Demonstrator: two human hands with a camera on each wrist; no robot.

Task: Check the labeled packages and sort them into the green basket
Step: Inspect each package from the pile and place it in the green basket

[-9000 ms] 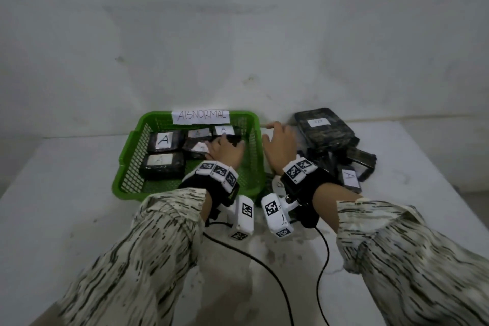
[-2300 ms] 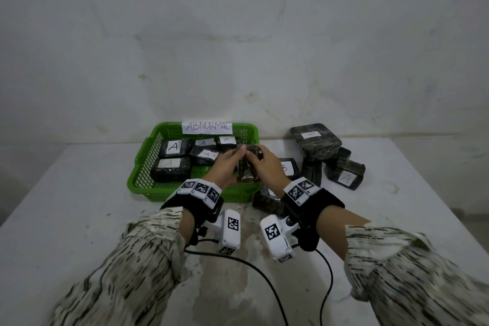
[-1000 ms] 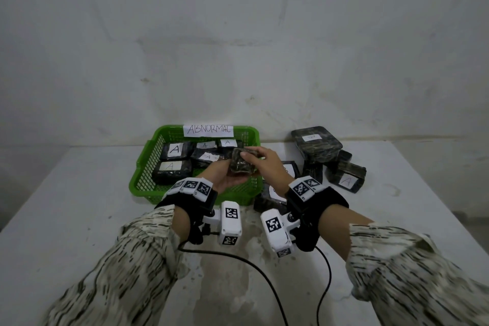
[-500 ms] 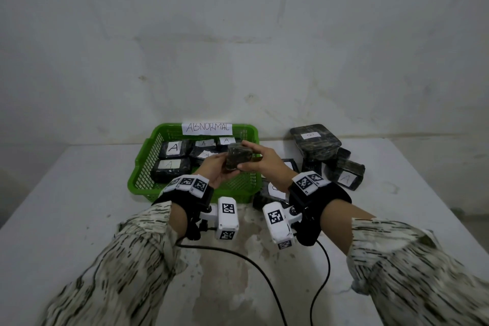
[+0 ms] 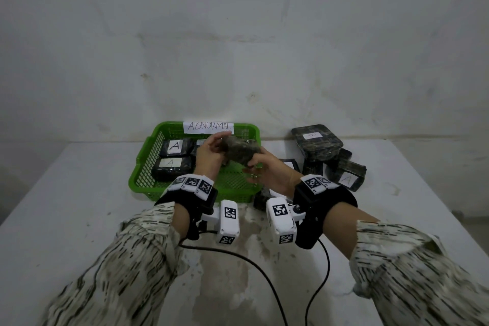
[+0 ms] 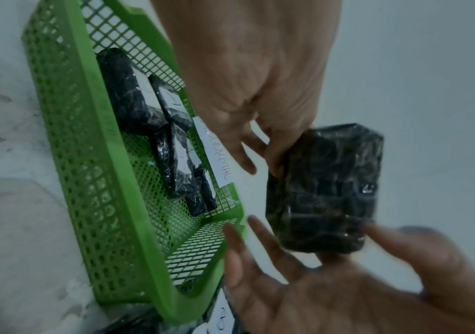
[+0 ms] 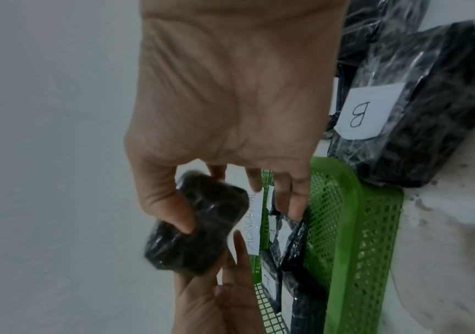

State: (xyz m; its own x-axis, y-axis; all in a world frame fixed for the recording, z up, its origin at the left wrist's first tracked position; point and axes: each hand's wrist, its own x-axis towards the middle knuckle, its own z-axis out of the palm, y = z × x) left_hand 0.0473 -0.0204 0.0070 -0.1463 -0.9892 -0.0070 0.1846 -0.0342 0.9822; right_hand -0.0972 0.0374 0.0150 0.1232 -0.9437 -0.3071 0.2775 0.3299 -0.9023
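Observation:
I hold a dark film-wrapped package [image 5: 239, 152] in the air with both hands, over the right half of the green basket [image 5: 143, 167]. No label shows on its visible faces. My left hand [image 5: 214, 147] grips its left end, fingers on the edge [image 6: 276, 156]. My right hand [image 5: 254, 164] pinches the other end, its thumb [image 7: 173, 217] pressed on the package [image 7: 196, 223]. The basket [image 6: 122, 158] carries an "ABNORMAL" paper tag [image 5: 209, 126] and holds several dark packages, two marked A [image 5: 174, 146].
A pile of dark packages lies right of the basket: a big one on top [image 5: 316, 140], one marked A [image 5: 346, 177], one marked B [image 7: 402, 126]. Black cables [image 5: 264, 272] trail across the white table [image 5: 79, 219]. A wall stands close behind.
Both hands have raised the package slightly and turned it between them; it now sits higher, nearer the basket's back rim. The basket and the pile have not moved.

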